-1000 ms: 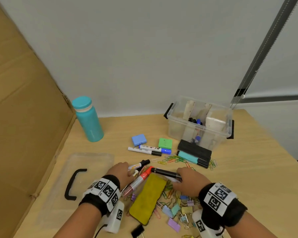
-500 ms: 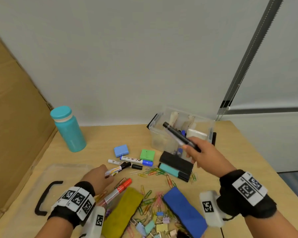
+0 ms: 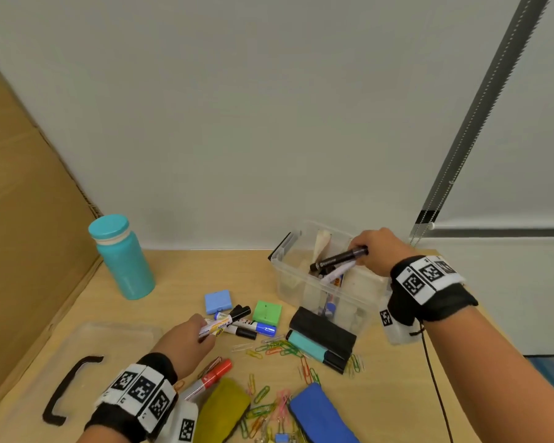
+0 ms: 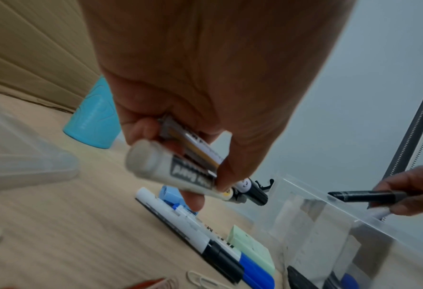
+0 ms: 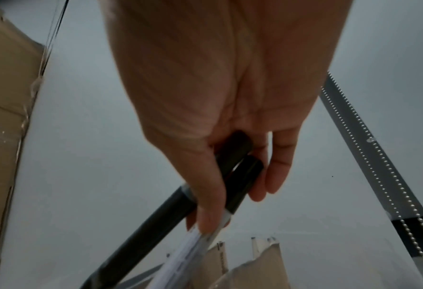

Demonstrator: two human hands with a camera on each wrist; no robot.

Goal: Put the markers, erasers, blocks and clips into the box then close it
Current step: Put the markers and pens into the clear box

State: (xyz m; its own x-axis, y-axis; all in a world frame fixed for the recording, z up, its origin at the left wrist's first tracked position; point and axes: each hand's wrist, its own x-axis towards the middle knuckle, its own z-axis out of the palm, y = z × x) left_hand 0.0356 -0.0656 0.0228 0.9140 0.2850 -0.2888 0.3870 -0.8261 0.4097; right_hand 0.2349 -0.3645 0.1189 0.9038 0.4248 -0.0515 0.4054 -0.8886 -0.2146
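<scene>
right hand (image 3: 376, 251) grasping black and white markers (image 3: 338, 262) over clear plastic box (image 3: 288, 282), some markers inside; left hand (image 3: 186, 338) grasping two markers (image 3: 224, 321); erasers, clips, lid left.

You're in an office: a bench (image 3: 179, 276) strewn with markers (image 3: 247, 327), clips (image 3: 275, 348) and erasers (image 3: 322, 330), beside a blind chain (image 3: 461, 148).

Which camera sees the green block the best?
The head view. The green block shows whole there, lying flat on the table between the markers and the clear box. The left wrist view shows it pale, blurred and partly behind the markers. The right wrist view does not show it.
</scene>
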